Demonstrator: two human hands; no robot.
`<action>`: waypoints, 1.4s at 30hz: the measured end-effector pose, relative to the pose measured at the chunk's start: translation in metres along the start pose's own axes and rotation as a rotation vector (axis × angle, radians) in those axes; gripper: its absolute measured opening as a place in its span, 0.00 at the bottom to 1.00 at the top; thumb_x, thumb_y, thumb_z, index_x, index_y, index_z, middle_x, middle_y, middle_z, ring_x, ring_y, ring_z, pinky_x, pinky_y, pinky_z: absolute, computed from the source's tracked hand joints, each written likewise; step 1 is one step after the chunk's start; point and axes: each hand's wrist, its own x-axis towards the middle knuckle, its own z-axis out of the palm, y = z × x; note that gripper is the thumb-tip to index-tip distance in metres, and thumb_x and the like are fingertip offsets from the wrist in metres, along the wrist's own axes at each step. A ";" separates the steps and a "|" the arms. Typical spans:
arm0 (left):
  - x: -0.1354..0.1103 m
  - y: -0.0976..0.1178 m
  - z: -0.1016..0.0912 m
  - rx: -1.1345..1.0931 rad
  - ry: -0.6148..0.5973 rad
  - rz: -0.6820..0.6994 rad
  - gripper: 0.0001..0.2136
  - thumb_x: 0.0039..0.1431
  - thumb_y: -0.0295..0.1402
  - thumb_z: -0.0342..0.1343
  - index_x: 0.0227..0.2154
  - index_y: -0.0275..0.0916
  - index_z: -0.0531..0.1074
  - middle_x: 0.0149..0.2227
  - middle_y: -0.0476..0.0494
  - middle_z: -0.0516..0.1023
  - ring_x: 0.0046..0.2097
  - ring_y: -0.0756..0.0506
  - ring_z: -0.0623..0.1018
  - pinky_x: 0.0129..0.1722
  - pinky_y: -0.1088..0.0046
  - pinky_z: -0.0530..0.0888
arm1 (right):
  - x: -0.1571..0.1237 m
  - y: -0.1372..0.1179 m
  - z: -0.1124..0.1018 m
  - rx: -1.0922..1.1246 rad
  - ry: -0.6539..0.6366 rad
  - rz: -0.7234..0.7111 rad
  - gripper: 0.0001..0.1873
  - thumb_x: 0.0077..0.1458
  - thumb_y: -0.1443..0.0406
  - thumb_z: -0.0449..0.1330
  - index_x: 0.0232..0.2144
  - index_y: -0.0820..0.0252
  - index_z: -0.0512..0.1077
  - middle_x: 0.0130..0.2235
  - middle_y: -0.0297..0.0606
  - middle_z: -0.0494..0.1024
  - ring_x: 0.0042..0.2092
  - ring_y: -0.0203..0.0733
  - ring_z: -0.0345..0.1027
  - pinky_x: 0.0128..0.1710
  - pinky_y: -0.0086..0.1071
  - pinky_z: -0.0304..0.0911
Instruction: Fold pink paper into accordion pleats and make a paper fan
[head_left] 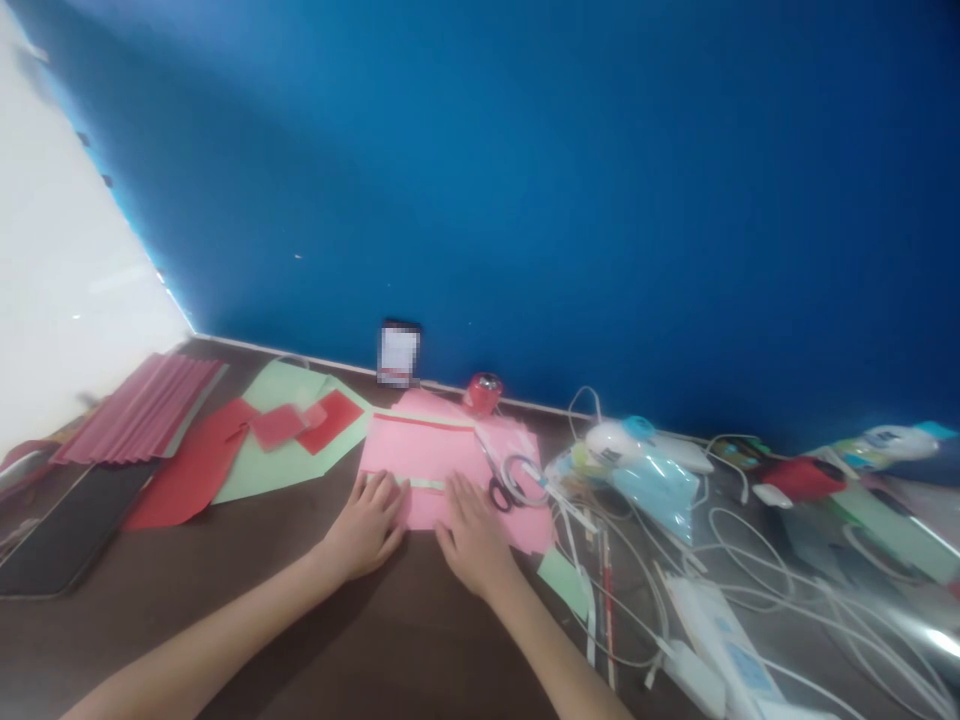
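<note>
On the brown table (pixel 300 610) a green sheet (pixel 274 465) bearing red scraps (pixel 330 420) lies left of the pink paper (pixel 420 450), whose near edge the left hand (pixel 367 528) and right hand (pixel 471 535) press flat, fingers spread, gripping nothing; scissors (pixel 510 482) lie just right, with a small red pot (pixel 484 392) behind, its contents unclear.

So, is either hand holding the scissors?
No, the scissors lie loose on the pink paper, while the left hand and right hand rest flat on it.

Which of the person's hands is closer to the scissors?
Right. The right hand rests on the pink paper just beside the scissors; the left hand lies farther off, past the right hand.
</note>
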 end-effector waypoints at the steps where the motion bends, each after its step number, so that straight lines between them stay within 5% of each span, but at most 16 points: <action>1: 0.001 0.000 -0.001 0.002 -0.012 -0.007 0.24 0.58 0.36 0.43 0.57 0.34 0.56 0.53 0.31 0.61 0.56 0.33 0.58 0.55 0.49 0.53 | -0.005 0.004 0.000 -0.028 0.010 0.022 0.28 0.58 0.62 0.46 0.58 0.74 0.55 0.59 0.54 0.59 0.61 0.51 0.48 0.58 0.46 0.49; 7: 0.020 -0.003 -0.020 0.001 -0.137 -0.073 0.16 0.58 0.27 0.44 0.48 0.38 0.65 0.42 0.38 0.68 0.44 0.41 0.68 0.46 0.60 0.65 | -0.012 0.012 0.004 -0.090 0.003 0.048 0.26 0.56 0.66 0.47 0.54 0.77 0.59 0.57 0.56 0.61 0.59 0.52 0.52 0.57 0.44 0.49; 11: 0.036 -0.008 -0.038 0.041 -0.223 -0.042 0.13 0.57 0.23 0.46 0.42 0.38 0.69 0.37 0.39 0.70 0.40 0.42 0.71 0.37 0.67 0.68 | 0.007 0.020 -0.007 -0.100 0.020 0.008 0.15 0.57 0.67 0.48 0.43 0.64 0.70 0.45 0.47 0.74 0.49 0.47 0.64 0.58 0.51 0.39; 14: 0.040 -0.012 -0.041 0.076 -0.267 0.038 0.14 0.55 0.20 0.47 0.43 0.35 0.68 0.38 0.37 0.71 0.40 0.42 0.72 0.36 0.68 0.68 | 0.019 0.032 -0.013 -0.181 0.041 -0.138 0.10 0.56 0.70 0.50 0.38 0.61 0.70 0.37 0.42 0.74 0.42 0.44 0.65 0.55 0.48 0.44; 18: 0.040 -0.019 -0.039 0.052 -0.229 0.123 0.12 0.55 0.20 0.46 0.40 0.33 0.69 0.36 0.38 0.72 0.38 0.43 0.73 0.37 0.68 0.68 | 0.028 0.040 -0.013 -0.225 0.035 -0.331 0.11 0.55 0.74 0.49 0.39 0.64 0.68 0.32 0.42 0.72 0.37 0.43 0.63 0.46 0.42 0.53; 22: 0.042 -0.028 -0.056 -0.201 -0.154 -0.012 0.12 0.60 0.26 0.42 0.37 0.36 0.71 0.36 0.41 0.74 0.36 0.45 0.73 0.35 0.71 0.67 | 0.035 0.036 -0.025 -0.075 -0.015 -0.260 0.09 0.56 0.70 0.49 0.33 0.64 0.69 0.32 0.43 0.71 0.36 0.43 0.62 0.41 0.38 0.56; 25: 0.044 -0.037 -0.082 -0.533 -0.243 -0.098 0.13 0.60 0.31 0.42 0.35 0.38 0.74 0.35 0.44 0.76 0.35 0.47 0.74 0.34 0.74 0.67 | 0.040 0.032 -0.052 0.242 -0.164 -0.111 0.11 0.58 0.66 0.48 0.29 0.62 0.68 0.32 0.39 0.71 0.36 0.40 0.63 0.38 0.33 0.57; 28: 0.043 -0.049 -0.105 -0.860 -0.451 -0.092 0.12 0.57 0.35 0.48 0.34 0.37 0.75 0.36 0.45 0.78 0.36 0.47 0.75 0.34 0.76 0.68 | 0.046 0.032 -0.087 0.644 -0.474 -0.072 0.13 0.57 0.60 0.50 0.27 0.62 0.67 0.28 0.33 0.69 0.30 0.34 0.62 0.31 0.27 0.57; 30: 0.043 -0.056 -0.111 -1.081 -0.512 -0.055 0.14 0.55 0.38 0.51 0.38 0.36 0.75 0.39 0.44 0.78 0.38 0.46 0.75 0.36 0.75 0.69 | 0.051 0.035 -0.105 0.826 -0.629 -0.085 0.15 0.55 0.56 0.52 0.30 0.62 0.67 0.28 0.32 0.68 0.27 0.32 0.60 0.26 0.25 0.56; 32: 0.043 -0.062 -0.107 -1.172 -0.494 -0.053 0.15 0.55 0.39 0.51 0.40 0.35 0.75 0.39 0.43 0.78 0.38 0.46 0.75 0.36 0.75 0.70 | 0.057 0.038 -0.111 0.849 -0.645 -0.031 0.16 0.54 0.54 0.52 0.30 0.62 0.68 0.26 0.31 0.67 0.25 0.30 0.58 0.23 0.24 0.54; 38: 0.051 -0.060 -0.065 -0.800 -0.326 -0.072 0.12 0.55 0.33 0.49 0.32 0.36 0.77 0.32 0.47 0.78 0.34 0.46 0.74 0.32 0.77 0.67 | 0.071 0.039 -0.059 0.518 -0.415 0.050 0.10 0.52 0.64 0.54 0.24 0.63 0.71 0.27 0.35 0.73 0.30 0.36 0.65 0.30 0.27 0.57; 42: 0.051 -0.058 -0.047 -0.580 -0.216 -0.033 0.13 0.58 0.29 0.45 0.36 0.38 0.76 0.37 0.43 0.78 0.37 0.46 0.75 0.35 0.75 0.67 | 0.070 0.039 -0.031 0.447 -0.266 0.015 0.10 0.54 0.66 0.53 0.33 0.61 0.74 0.38 0.41 0.76 0.38 0.41 0.68 0.39 0.31 0.59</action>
